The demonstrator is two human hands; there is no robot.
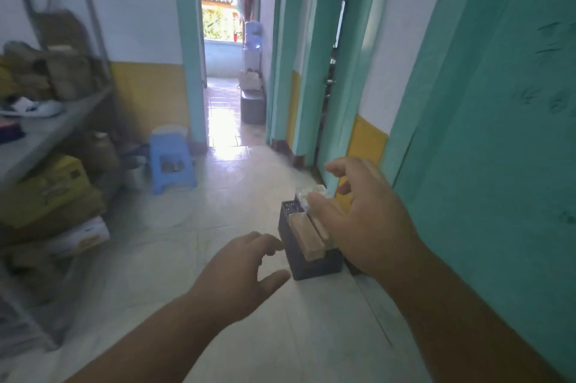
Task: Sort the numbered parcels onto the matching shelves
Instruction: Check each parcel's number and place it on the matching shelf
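A dark crate [314,264] stands on the floor beside the green wall and holds brown cardboard parcels [307,237] set on edge. My right hand [364,217] hovers over the crate with fingers spread, hiding part of the parcels; a white-topped parcel [307,191] shows just past its fingers. My left hand [246,267] is stretched out left of the crate, fingers relaxed and empty. A metal shelf rack [59,121] stands along the left wall with brown parcels [46,71] on its upper level. No numbers are readable.
Yellow and white boxes [53,192] fill the lower part of the rack. A blue plastic stool [171,161] stands by the far wall. An open doorway [224,86] leads to a bright corridor with a water dispenser [252,49]. The tiled floor [193,258] lies between rack and crate.
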